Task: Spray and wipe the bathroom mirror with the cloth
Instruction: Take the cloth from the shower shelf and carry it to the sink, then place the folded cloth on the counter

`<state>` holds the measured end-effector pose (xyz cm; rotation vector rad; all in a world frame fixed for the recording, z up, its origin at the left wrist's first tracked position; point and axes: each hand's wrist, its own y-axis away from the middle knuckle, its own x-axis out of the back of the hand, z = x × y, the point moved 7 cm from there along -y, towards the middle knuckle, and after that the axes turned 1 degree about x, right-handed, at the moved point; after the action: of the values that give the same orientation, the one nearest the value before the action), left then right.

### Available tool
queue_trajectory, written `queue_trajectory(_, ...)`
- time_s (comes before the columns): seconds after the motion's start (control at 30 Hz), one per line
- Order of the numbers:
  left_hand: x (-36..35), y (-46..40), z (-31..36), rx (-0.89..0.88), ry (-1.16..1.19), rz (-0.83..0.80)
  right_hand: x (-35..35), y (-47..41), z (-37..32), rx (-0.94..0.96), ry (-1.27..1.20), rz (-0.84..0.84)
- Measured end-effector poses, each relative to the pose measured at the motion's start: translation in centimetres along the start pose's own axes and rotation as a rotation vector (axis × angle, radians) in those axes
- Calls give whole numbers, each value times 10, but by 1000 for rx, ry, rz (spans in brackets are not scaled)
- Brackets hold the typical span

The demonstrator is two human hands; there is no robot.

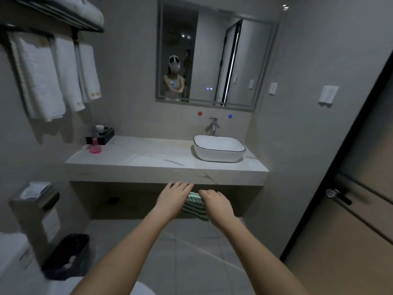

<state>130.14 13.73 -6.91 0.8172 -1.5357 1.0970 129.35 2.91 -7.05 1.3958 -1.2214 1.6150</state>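
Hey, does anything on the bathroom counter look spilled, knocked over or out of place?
Nothing stands out. The pink spray bottle stands upright at the left end of the marble counter; the white basin sits square.

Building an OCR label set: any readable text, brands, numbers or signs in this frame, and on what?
No text is readable.
Towels: yellowish marks near the hems, too blurred to read.
Pink bottle: label area blocked out.
Mirror: two small lit dots, icons unreadable.
Wall above the tap: one red dot, one blue dot, no lettering.
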Motion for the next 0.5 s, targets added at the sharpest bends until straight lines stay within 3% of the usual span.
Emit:
queue_trajectory(0.23, -65, -103, -10, 10, -25, -158, -55, -84, 69, -65, -120, -137)
queue_trajectory(0.5, -109, -253, -5, 101, -29, -122, -88, -198, 179, -59, -263, -171)
